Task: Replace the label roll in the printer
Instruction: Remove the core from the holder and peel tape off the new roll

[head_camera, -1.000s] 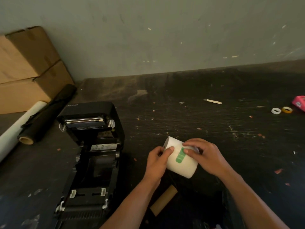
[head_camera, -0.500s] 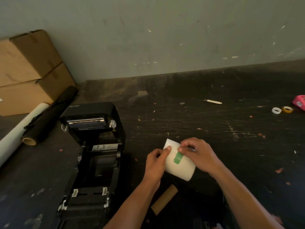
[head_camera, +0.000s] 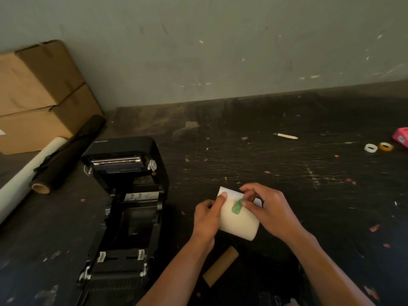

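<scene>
Two hands hold the new label roll (head_camera: 237,219) above the worktop's (head_camera: 287,173) near edge: my left hand (head_camera: 207,215) grips its end, my right hand (head_camera: 268,208) pinches the green seal tab (head_camera: 237,207). A hard pull may tear the first labels; a slack grip drops the roll beside the open printer (head_camera: 123,208) and the spent core (head_camera: 220,269).

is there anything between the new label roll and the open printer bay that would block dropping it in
Nothing visible blocks it. The white label roll, held by the left hand and right hand, sits just right of the open printer. The bay looks empty. The green sticker still seals the roll.
</scene>
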Tool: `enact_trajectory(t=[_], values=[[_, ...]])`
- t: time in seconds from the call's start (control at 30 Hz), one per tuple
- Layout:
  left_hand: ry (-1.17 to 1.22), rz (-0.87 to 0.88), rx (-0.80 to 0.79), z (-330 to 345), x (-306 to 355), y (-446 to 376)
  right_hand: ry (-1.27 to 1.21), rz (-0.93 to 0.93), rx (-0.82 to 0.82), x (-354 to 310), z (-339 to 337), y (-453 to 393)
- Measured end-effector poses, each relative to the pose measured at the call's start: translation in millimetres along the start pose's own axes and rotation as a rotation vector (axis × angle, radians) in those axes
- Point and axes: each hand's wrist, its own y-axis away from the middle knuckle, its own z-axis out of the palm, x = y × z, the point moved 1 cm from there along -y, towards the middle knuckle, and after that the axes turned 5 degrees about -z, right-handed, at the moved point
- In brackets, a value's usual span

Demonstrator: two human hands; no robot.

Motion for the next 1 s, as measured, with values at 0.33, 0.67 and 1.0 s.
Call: enact_trajectory(t=[0.33,0.67,1.0], values=[[-0.016,-0.014,0.041,-2,3,-2,-0.059,-0.017,0.022,7,-1,14],[0.013,-0.036,0.123,-22,10,-12,-0.228,0.648,0.249,72,8,35],[-0.071,0.005,0.078,-27,13,-13,0.118,0.835,-0.006,120,43,32]])
